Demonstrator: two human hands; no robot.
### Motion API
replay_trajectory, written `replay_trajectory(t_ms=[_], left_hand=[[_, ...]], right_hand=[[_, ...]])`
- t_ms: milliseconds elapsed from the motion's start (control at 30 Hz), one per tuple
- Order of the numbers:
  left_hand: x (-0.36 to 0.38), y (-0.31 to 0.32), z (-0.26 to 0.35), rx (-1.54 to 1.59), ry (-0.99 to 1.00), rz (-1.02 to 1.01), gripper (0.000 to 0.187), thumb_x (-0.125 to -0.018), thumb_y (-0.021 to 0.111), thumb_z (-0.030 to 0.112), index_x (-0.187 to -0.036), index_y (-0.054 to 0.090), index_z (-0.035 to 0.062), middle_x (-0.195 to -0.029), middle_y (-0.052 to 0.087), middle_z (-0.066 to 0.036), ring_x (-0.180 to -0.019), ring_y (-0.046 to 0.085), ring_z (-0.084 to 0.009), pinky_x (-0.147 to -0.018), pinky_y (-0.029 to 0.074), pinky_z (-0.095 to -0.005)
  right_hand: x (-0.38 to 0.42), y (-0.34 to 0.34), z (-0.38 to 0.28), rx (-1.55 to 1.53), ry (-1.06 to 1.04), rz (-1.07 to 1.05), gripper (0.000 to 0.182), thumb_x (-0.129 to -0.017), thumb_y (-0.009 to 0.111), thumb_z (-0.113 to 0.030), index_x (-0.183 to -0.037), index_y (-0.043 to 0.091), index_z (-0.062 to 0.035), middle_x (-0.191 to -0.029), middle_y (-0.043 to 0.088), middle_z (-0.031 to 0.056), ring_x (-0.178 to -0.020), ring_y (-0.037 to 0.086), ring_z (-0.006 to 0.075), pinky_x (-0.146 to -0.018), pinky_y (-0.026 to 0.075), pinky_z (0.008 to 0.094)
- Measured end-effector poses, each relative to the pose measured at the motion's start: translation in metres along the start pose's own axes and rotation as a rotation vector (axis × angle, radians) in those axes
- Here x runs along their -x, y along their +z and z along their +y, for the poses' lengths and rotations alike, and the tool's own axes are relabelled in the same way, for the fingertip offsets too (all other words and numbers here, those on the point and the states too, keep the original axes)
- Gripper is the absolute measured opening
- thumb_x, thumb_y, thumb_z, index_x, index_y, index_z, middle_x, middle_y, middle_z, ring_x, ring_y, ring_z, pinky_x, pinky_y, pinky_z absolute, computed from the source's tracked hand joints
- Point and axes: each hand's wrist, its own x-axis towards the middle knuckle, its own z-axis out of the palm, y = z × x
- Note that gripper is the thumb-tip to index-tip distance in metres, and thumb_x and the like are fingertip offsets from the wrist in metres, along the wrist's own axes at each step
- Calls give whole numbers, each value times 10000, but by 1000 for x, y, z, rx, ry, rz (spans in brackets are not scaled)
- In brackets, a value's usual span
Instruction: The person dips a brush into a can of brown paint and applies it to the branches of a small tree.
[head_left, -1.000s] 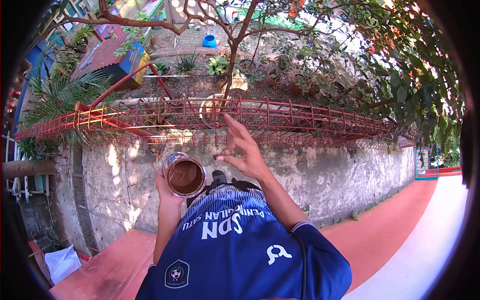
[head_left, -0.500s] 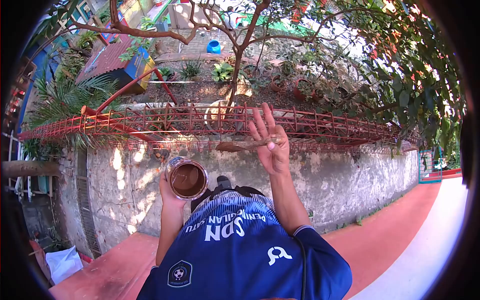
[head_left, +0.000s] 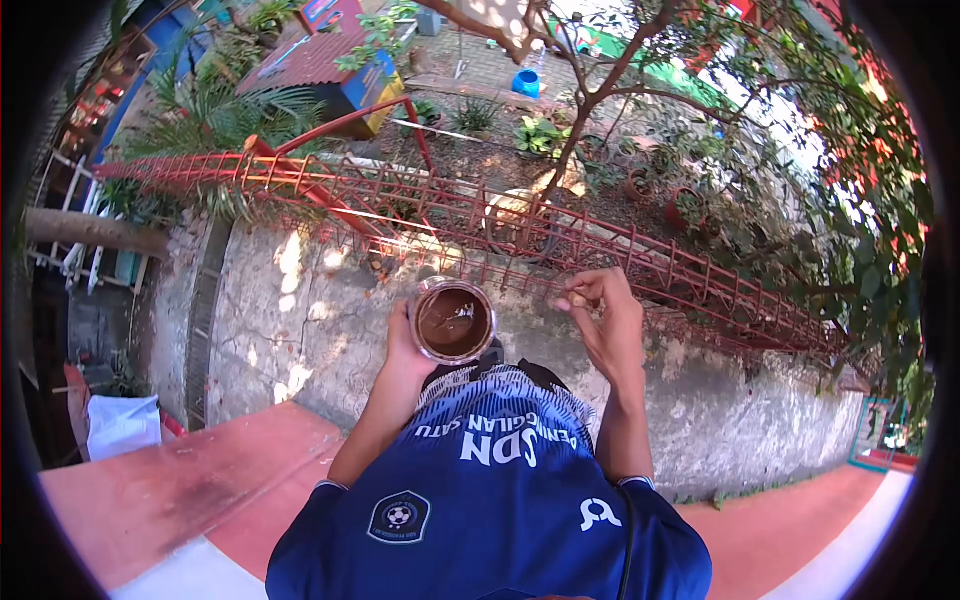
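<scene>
My left hand is wrapped round the side of a round, open jar with a shiny rim, held in front of my chest. Its inside is brown, and a bright glint shows in the middle. To the right of the jar, and apart from it, my right hand is raised with thumb and fingertips brought together in a pinch. Something small and tan may lie between them, but it is too small to name. The blue shirt I wear fills the bottom of the view.
A red metal rebar frame runs along the top of a weathered concrete wall. Behind it are a tree, potted plants and a blue bucket. A white sheet or bag lies at lower left, beside a red ledge.
My right hand has come down and turned, its spread fingers now curled in. The long brown strip it pinched no longer shows. The view has tilted and shifted; the jar remains in my left hand.
</scene>
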Motion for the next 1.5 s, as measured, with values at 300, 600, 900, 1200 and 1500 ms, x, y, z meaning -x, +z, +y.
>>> replay_trajectory(t_ms=[300,600,900,1200,1500], left_hand=[[-12,-19,-6,-15,72,263,563,-1015,281,353,-1315,564,-30,-1318,612,-256,-1229,594,-421,-1057,470,-603],[-18,-31,-19,-7,93,387,517,-1001,309,358,-1190,638,7,-1194,688,-192,-1126,660,-339,-1038,506,-508],[-13,-13,-25,-91,106,453,517,-1020,290,362,-1199,626,11,-1183,688,-173,-1116,659,-327,-1037,505,-499],[-4,-25,-21,-107,205,470,471,-1015,341,351,-1198,625,22,-1176,691,-169,-1095,672,-315,-998,533,-472],[1,-40,-14,-61,204,434,441,-996,377,325,-1172,635,13,-1137,707,-161,-1057,688,-305,-969,550,-454]], right_hand=[[15,-10,-22,-166,21,325,384,-914,738,-68,-1035,377,-21,-985,739,189,-895,730,235,-847,551,327],[14,-1,-52,-398,-201,424,398,-980,668,-142,-997,275,-83,-875,706,265,-820,731,308,-749,569,335],[19,33,-58,-381,-256,220,428,-927,731,-85,-1020,317,-37,-902,727,253,-814,738,270,-697,568,318],[14,61,-63,-106,-377,133,447,-828,837,-103,-1014,448,18,-842,742,152,-673,725,246,-538,536,320],[11,77,-64,-134,-498,140,442,-801,859,-94,-973,465,8,-833,734,154,-630,709,238,-480,526,303]])
